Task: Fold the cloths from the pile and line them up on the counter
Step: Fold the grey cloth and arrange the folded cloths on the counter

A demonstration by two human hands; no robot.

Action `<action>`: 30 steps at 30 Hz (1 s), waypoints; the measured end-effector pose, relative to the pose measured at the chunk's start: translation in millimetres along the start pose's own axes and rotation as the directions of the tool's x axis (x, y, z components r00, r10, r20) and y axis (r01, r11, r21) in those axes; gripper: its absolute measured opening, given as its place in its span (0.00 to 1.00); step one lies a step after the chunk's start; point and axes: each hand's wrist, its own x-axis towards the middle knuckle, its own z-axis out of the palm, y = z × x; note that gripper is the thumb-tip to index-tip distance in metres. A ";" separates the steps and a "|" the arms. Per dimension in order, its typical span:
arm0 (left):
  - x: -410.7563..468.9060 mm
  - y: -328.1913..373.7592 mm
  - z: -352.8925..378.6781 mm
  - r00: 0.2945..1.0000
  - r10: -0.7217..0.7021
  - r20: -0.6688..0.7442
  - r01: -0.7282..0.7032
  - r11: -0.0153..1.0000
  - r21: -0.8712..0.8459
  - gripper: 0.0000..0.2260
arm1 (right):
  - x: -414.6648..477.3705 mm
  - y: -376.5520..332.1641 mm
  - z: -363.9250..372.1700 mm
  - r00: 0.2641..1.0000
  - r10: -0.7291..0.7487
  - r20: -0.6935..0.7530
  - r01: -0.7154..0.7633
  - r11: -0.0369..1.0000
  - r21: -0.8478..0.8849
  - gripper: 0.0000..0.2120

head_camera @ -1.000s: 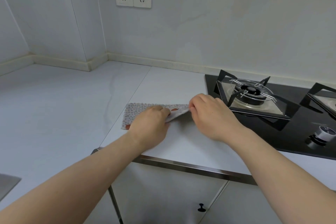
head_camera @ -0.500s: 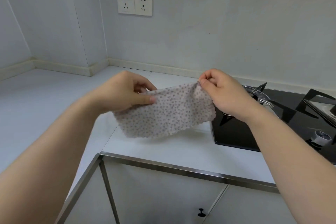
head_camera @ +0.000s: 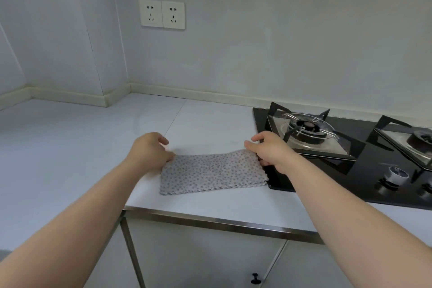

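The cloth [head_camera: 212, 172] lies mid-frame on the bench [head_camera: 198, 124], its right end just on the black stove [head_camera: 369, 166], with the left grip [head_camera: 149, 151] and right grip [head_camera: 268, 152] each pinching a top corner, so uneven pulling might fold it crooked.

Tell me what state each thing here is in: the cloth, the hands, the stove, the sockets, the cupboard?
Spotted cloth: spread out on the counter, far corners held.
Left hand: pinches the cloth's far left corner.
Right hand: pinches the cloth's far right corner.
Gas hob: no flame seen, pan supports bare.
Hob knob: setting too small to tell.
Wall sockets: nothing plugged in.
Cupboard doors: closed.
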 end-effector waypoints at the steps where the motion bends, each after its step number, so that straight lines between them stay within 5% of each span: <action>1: -4.8 6.6 2.8 0.989 0.119 -0.083 -0.103 0.979 0.174 0.19 | -1.3 -0.9 0.5 1.000 -0.002 -0.004 0.002 1.000 -0.026 0.15; 3: -22.2 25.0 12.7 0.930 0.358 -0.084 -0.321 0.901 0.292 0.22 | -2.4 -3.1 2.4 0.999 -0.039 -0.025 0.036 0.991 -0.128 0.20; 6: -51.4 43.5 46.4 0.843 0.493 0.216 -0.534 0.814 0.228 0.31 | -2.0 -3.9 7.0 0.992 -0.114 -0.059 0.102 0.978 -0.182 0.18; 8: -59.5 41.1 66.1 0.822 0.445 0.354 -0.551 0.779 0.300 0.38 | -3.9 -7.0 10.4 0.986 -0.150 -0.067 0.137 0.977 -0.166 0.15; 12: -55.3 32.5 76.0 0.845 0.375 0.380 -0.524 0.723 0.451 0.46 | -11.3 -26.4 21.2 0.946 -0.311 -0.092 0.282 0.928 -0.243 0.11; 19: -57.0 36.8 71.9 0.818 0.378 0.433 -0.549 0.738 0.393 0.52 | -24.5 -77.5 58.4 0.911 -0.412 0.014 0.406 0.889 -0.213 0.16; 22: -47.8 42.3 32.1 0.790 0.329 0.517 -0.404 0.914 0.034 0.47 | -28.6 -85.9 70.4 0.911 -0.410 0.038 0.408 0.886 -0.221 0.17; 25: -28.5 37.0 -23.8 0.855 0.318 0.411 -0.232 0.941 -0.245 0.30 | -33.1 -89.4 78.9 0.917 -0.397 0.031 0.394 0.896 -0.206 0.16; 30: -14.1 19.6 -56.2 0.954 0.051 0.294 -0.005 0.988 -0.155 0.20 | -40.9 -90.8 104.1 0.920 -0.381 0.086 0.391 0.902 -0.185 0.17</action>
